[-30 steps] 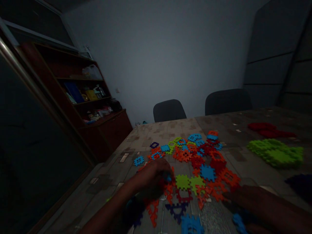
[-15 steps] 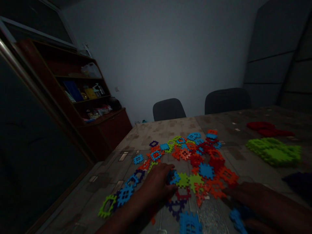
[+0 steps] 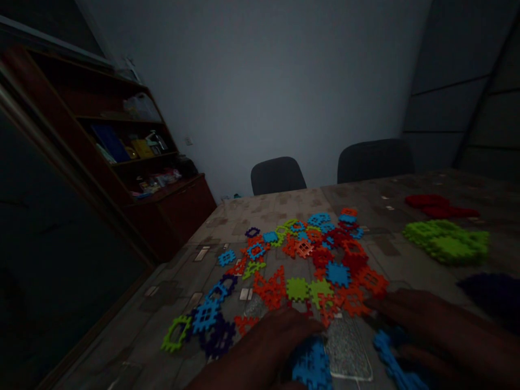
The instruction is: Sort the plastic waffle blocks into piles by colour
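Pretty dim room here. The patterned table (image 3: 227,216) has a messy spread of interlocking plastic blocks (image 3: 298,290) in the middle, with a green pile (image 3: 447,242) and a red pile (image 3: 436,206) off to the far right, plus a dark purple pile (image 3: 491,295) that's too murky to make out. Wooden shelf unit (image 3: 122,146) on the left, two black chairs (image 3: 278,176) at the far side. Near edge: left hand (image 3: 260,352) over a blue block (image 3: 311,365), right hand (image 3: 430,325) beside a blue piece (image 3: 392,357). Both are cut off by the frame and too dark to tell if either grip's clenched.

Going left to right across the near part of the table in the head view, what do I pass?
Lime-green plastic frame piece → blue lattice piece → left hand → large blue plastic piece → right hand
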A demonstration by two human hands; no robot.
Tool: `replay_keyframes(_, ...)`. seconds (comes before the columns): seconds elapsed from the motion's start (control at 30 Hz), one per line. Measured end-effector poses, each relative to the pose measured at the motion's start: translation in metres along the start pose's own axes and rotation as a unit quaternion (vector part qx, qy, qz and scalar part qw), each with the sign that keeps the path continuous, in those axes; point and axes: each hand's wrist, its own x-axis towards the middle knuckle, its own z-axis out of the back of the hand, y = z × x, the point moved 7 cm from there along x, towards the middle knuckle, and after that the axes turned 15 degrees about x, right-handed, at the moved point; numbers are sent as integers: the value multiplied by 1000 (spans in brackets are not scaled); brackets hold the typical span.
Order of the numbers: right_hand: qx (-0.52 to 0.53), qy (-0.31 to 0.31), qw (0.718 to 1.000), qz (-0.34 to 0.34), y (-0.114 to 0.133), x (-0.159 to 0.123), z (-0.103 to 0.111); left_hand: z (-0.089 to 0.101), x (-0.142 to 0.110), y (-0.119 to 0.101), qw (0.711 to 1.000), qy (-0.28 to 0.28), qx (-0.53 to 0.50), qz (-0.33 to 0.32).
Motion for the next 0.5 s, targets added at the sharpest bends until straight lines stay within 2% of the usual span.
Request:
replay_keyframes(0.1, -3, 23, 1000, 6, -1, 5, 0, -10, 7, 0, 999, 5, 27, -37)
replay_keyframes(0.23, -25, 52, 998, 1, -3, 2, -6, -21, 20, 2, 995, -5, 90, -42)
replay_keyframes(0.3, -27, 46, 999, -5, 1, -3, -7, -28, 25, 2, 990, -11, 137, -39)
replay_keyframes(0.43, -40, 25, 999, -14, 24, -7, -4, -45, 31, 7, 978, -19, 205, -37)
replay_keyframes(0.5, -36, 37, 999, -4, 42, 0, -2, -51, 31, 10, 973, -39, 222, -50)
